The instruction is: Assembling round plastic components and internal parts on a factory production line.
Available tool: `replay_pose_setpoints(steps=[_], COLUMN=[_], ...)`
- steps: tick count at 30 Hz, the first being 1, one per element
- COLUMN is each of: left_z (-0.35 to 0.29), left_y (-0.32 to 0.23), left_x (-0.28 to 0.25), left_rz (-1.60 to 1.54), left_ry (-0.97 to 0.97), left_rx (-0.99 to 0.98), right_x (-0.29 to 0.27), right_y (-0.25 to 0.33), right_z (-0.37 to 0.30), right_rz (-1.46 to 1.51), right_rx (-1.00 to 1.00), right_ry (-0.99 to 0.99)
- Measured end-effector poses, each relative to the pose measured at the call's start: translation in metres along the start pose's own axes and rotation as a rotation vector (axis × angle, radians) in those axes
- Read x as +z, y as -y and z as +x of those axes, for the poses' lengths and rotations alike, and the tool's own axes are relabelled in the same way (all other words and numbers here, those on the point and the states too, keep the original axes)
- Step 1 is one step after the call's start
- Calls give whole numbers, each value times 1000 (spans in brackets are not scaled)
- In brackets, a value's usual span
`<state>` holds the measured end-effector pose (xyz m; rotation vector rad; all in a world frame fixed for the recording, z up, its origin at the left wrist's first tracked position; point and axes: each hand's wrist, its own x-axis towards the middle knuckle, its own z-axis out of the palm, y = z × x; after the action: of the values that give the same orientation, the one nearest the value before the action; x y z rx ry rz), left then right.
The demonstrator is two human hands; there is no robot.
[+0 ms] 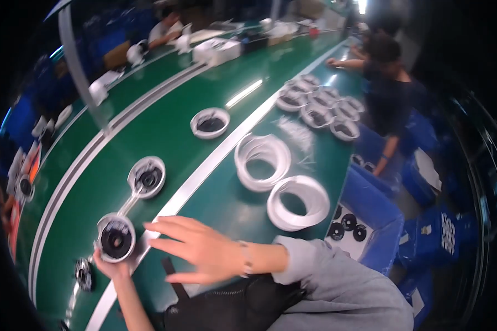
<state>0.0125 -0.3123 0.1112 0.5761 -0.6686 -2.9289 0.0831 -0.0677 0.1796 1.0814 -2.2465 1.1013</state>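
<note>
My left hand (111,266) is closed on the lower edge of a white round housing with a black round part inside (116,239), at the near side of the green belt. My right hand (196,246) hovers just to the right of it, fingers spread and nothing in them. Another white housing with a black centre (149,177) lies on the belt a little farther off, and a pale strip or cable (128,204) appears between the two. A small dark and silvery part (83,274) sits on the belt left of my left hand.
Two stacks of white rings, a nearer one (276,212) and a farther one (246,160), stand on the side table. Beyond are small clear pieces (296,132) and several filled housings (317,115). A blue bin (378,212) holds black discs. A co-worker (389,88) reaches down at the right.
</note>
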Motion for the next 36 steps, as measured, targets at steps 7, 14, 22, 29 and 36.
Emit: replay_pose_setpoints(steps=[7, 14, 22, 29, 36], left_z=[108, 90, 26, 35, 17], left_y=[-53, -92, -188, -147, -148], left_x=[-82, -76, -125, -122, -126], left_rz=[394, 1152, 1929, 1884, 1687], left_ry=[75, 136, -267, -177, -214], left_rx=[308, 978, 1469, 1009, 784], right_x=[-135, -144, -146, -55, 76], right_y=[10, -10, -2, 32, -25], right_z=[-108, -146, -91, -9, 34], right_rz=[-994, -943, -1038, -276, -299], right_rx=[610, 766, 510, 386, 243], right_ry=[-358, -421, -396, -128, 308])
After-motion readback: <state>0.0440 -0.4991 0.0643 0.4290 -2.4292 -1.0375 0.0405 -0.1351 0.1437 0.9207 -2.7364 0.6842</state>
